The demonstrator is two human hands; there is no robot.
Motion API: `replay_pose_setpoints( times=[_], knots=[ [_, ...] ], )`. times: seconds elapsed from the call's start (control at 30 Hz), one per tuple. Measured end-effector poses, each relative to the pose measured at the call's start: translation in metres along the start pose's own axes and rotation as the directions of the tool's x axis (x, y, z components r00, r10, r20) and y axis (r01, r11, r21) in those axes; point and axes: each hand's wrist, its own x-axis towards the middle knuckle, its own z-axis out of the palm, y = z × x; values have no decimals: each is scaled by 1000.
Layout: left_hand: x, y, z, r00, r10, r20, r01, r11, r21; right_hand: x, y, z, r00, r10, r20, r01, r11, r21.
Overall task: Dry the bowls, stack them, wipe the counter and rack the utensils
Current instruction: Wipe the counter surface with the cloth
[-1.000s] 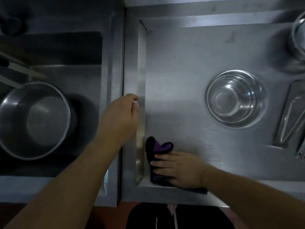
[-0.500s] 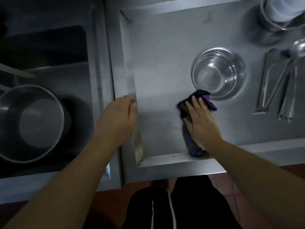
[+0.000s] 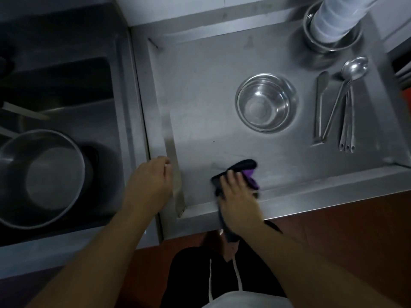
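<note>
My right hand [image 3: 239, 200] presses a dark cloth with a purple side [image 3: 243, 168] flat on the steel counter [image 3: 200, 107], close to its front lip. One end of the cloth hangs over that lip. My left hand [image 3: 151, 185] rests curled on the counter's raised left rim, holding nothing. A stack of steel bowls [image 3: 265, 102] stands upright at the counter's middle right, apart from the cloth. Several steel utensils [image 3: 333, 103], among them spoons, lie side by side to the right of the bowls.
A sink on the left holds a large steel pot [image 3: 42, 178]. At the back right a steel bowl [image 3: 331, 38] carries a tall stack of white containers [image 3: 338, 16]. The counter's right edge lies just beyond the utensils.
My right hand has slid the cloth from beside the bowls back toward the front lip, after an earlier sweep from the left corner. My left hand has stayed on the rim.
</note>
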Motion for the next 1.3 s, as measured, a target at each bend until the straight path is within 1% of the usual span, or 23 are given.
replay_pose_setpoints(
  times=[0.03,0.1,0.17,0.23,0.3,0.37,0.47,0.5,0.67,0.77,0.83,0.9,0.93,0.97,1.0,1.03,1.07,1.1,1.13,1.17,1.2,1.23,1.3],
  knots=[
    [-6,0,1,1000,-11,3,11,1000,5,-3,-15,4,994,-95,46,93,995,31],
    [-18,3,4,999,-40,3,40,999,11,-7,-38,13,953,-268,141,260,963,70],
    [-29,9,7,998,-63,-4,63,998,28,-7,-44,19,899,-381,215,384,923,31],
    [-40,17,11,997,-74,-14,74,996,40,-6,-30,18,857,-467,217,482,876,-19],
    [-49,28,17,996,-88,-22,89,995,52,-11,-5,13,841,-503,201,520,854,-38],
    [-57,43,23,993,-111,-32,112,992,50,-22,31,0,861,-491,132,498,867,-27],
    [-69,75,37,991,-125,-58,126,992,26,-34,106,-24,891,-445,-92,443,895,-44],
    [-73,89,43,991,-121,-58,122,992,24,-39,134,-32,903,-408,-136,407,913,-40],
    [-86,170,73,995,-72,-64,72,997,5,-61,259,-82,984,-160,-80,153,984,-91],
    [-96,218,85,999,-21,-46,20,1000,-25,-78,298,-108,997,-53,-48,50,997,-59],
    [-105,245,88,1000,12,-12,-12,999,-36,-89,306,-127,1000,-2,13,1,998,64],
    [-115,264,87,999,33,17,-32,998,-54,-102,304,-147,992,78,95,-104,948,301],
    [-119,271,85,999,42,33,-40,997,-61,-110,299,-158,984,110,142,-160,895,417],
    [-123,277,81,997,51,54,-47,997,-62,-117,291,-169,972,140,190,-223,813,538],
    [-125,283,75,996,59,74,-54,997,-61,-124,281,-181,957,179,230,-289,688,666],
    [-128,289,68,994,63,89,-58,996,-62,-129,271,-192,938,224,263,-343,517,784],
    [-130,295,60,993,65,98,-58,996,-66,-134,261,-204,915,266,304,-379,305,874],
    [-132,302,51,992,66,107,-59,996,-70,-138,251,-217,889,277,363,-397,77,914],
    [-133,309,41,991,75,113,-67,995,-77,-142,242,-231,868,249,429,-411,-125,903],
    [-135,317,31,989,91,120,-80,992,-94,-146,232,-246,859,199,471,-415,-268,869],
    [-136,325,22,986,112,126,-95,986,-134,-149,225,-261,868,157,471,-399,-342,850],
    [-139,332,12,982,134,130,-106,973,-204,-151,217,-275,888,127,442,-368,-380,848],
    [-144,347,-9,977,179,118,-117,905,-408,-155,201,-303,929,71,363,-305,-408,861]
  ],
)
